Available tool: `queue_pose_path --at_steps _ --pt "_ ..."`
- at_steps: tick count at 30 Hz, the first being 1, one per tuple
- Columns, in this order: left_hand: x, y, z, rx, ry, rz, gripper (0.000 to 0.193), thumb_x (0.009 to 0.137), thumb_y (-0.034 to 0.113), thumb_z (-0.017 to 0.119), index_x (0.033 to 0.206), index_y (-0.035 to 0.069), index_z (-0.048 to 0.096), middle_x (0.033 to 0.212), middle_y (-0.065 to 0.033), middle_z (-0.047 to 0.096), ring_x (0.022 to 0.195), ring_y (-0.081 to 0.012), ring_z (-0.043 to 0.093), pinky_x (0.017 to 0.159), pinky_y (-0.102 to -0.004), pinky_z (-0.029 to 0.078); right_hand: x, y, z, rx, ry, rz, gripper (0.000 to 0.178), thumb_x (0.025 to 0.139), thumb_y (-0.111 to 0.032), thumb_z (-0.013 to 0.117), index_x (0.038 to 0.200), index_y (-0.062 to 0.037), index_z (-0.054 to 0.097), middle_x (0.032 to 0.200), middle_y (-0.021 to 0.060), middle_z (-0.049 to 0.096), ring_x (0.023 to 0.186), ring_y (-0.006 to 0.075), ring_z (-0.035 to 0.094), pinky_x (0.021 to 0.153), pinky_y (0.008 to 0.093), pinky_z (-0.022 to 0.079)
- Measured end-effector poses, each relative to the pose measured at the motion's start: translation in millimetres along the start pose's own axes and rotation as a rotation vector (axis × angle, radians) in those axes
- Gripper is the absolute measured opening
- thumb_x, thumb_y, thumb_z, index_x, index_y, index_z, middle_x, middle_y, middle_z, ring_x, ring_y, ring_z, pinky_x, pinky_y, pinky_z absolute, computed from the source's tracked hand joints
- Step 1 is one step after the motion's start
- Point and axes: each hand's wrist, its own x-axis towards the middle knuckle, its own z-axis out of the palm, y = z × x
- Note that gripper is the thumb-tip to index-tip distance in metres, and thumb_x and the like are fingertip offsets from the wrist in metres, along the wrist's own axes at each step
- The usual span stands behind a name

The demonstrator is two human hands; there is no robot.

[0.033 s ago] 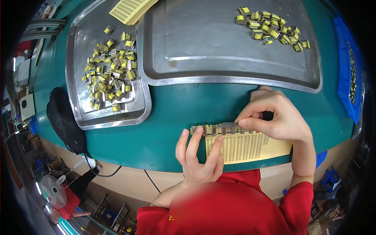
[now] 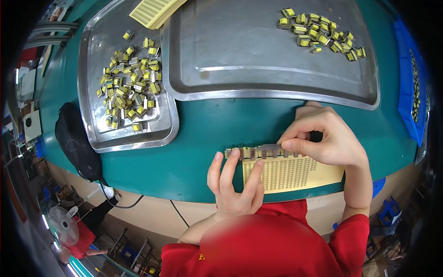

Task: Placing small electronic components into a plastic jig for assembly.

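A row of small yellow-and-grey transformers [image 2: 246, 153] stands on the green table, along the far edge of a yellow label sheet [image 2: 290, 175] with rows of small printed marks. My left hand [image 2: 236, 187] has its fingers spread, two fingertips at the row's left end and another over the sheet's left part. With thumb and forefinger, my right hand [image 2: 323, 136] pinches the end of a thin greyish strip [image 2: 270, 147] lying along the top of the row. My right fingers hide the row's right end.
A metal tray [image 2: 173, 131] with many loose transformers stands at the left; a larger metal tray [image 2: 240, 55] holds another heap at its far right. More label sheets [image 2: 157, 13] lie across their far rims. A blue bin [image 2: 405, 87] is at the right, a black bag [image 2: 76, 138] at the left.
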Motion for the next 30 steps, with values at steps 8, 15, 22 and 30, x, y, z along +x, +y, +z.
queue_pose_path --at_steps 8,15,22,30 --pt "2 6 4 0.059 -0.023 -0.031 0.045 0.077 0.010 0.059 0.121 0.019 0.069 0.136 -0.0181 0.050 0.129 -0.0389 0.037 0.103 -0.0443 0.036 -1 0 1 0.011 0.049 -0.044 0.009 0.075 -0.011 0.077 0.079 -0.0037 0.075 0.059 0.0017 0.057 0.062 0.0127 0.049 0.062 0.0295 0.040" --pt "6 9 -2 0.024 0.010 -0.061 0.047 0.075 0.007 0.064 0.121 0.016 0.069 0.138 -0.0191 0.049 0.128 -0.0397 0.039 0.105 -0.0453 0.035 -2 0 2 -0.030 0.015 -0.116 0.009 0.079 -0.007 0.072 0.079 0.0016 0.071 0.058 0.0018 0.055 0.055 0.0087 0.048 0.057 0.0268 0.039" --pt "3 7 0 0.046 0.083 -0.054 0.049 0.077 0.012 0.062 0.127 0.013 0.062 0.141 -0.0191 0.045 0.129 -0.0387 0.041 0.104 -0.0476 0.037 2 14 5 0.082 0.043 -0.024 0.008 0.084 -0.004 0.068 0.079 0.0029 0.069 0.064 0.0012 0.055 0.051 0.0068 0.050 0.050 0.0230 0.039" --pt "0 10 3 -0.015 0.168 0.005 0.042 0.081 0.014 0.061 0.123 0.007 0.062 0.138 -0.0214 0.048 0.130 -0.0408 0.042 0.103 -0.0489 0.038 0 17 5 0.160 0.088 0.026 0.010 0.086 -0.006 0.066 0.082 0.0030 0.067 0.065 -0.0005 0.056 0.052 0.0055 0.049 0.048 0.0215 0.038"
